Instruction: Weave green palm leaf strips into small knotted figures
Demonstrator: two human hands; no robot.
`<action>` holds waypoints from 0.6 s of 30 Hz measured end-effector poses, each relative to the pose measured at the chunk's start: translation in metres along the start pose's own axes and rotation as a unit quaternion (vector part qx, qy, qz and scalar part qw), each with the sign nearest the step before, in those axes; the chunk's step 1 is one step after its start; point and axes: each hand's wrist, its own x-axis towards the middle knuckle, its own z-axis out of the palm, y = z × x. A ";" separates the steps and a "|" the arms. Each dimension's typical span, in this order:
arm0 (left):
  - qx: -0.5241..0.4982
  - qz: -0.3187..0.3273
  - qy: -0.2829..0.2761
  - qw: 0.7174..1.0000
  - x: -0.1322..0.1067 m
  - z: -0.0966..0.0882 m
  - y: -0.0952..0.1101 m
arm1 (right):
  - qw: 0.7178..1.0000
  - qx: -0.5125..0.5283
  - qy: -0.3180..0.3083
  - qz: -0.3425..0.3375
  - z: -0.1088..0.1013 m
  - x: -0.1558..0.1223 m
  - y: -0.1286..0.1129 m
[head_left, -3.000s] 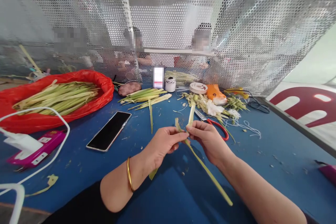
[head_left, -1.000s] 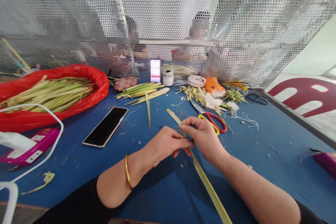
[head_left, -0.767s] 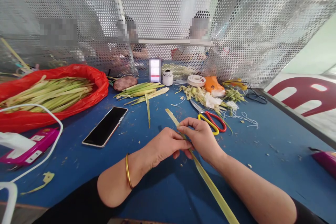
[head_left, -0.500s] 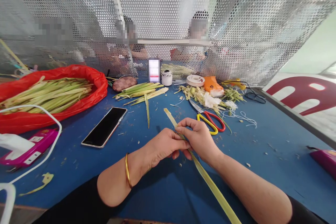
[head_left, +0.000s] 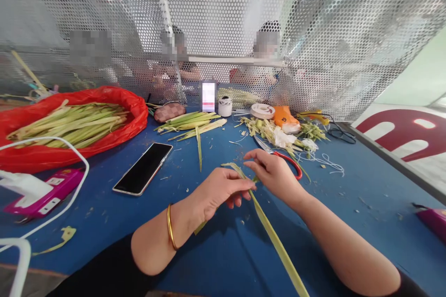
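My left hand [head_left: 232, 188], a gold bangle on its wrist, is closed in a pinch on a long, pale green leaf strip [head_left: 275, 236]. The strip's long end runs down toward the table's near edge, and its short end folds over beyond my fingers. A second bit of leaf [head_left: 200, 227] shows below that wrist. My right hand [head_left: 272, 167] is just right of the strip, its thumb and forefinger apart; a small green piece shows under its fingers, and I cannot tell whether they touch it. Behind this hand lie scissors [head_left: 294, 165], their yellow handle hidden.
A red plastic bag [head_left: 137, 123] of leaf strips lies left, a phone [head_left: 142, 169] nearer. Leaves [head_left: 188, 120], a white jar [head_left: 225, 106], a tape roll [head_left: 262, 111] and scraps line the back before a perforated metal screen [head_left: 223, 23]. A purple power strip [head_left: 62, 195] sits left.
My right thumb and forefinger have come off the strip and parted, the hand shifting slightly right. The strip's far end has bent over. My left hand keeps its pinch.
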 end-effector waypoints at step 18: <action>-0.084 -0.026 -0.034 0.996 -0.005 0.003 0.003 | 0.944 -0.198 0.192 -0.179 -0.002 -0.007 -0.002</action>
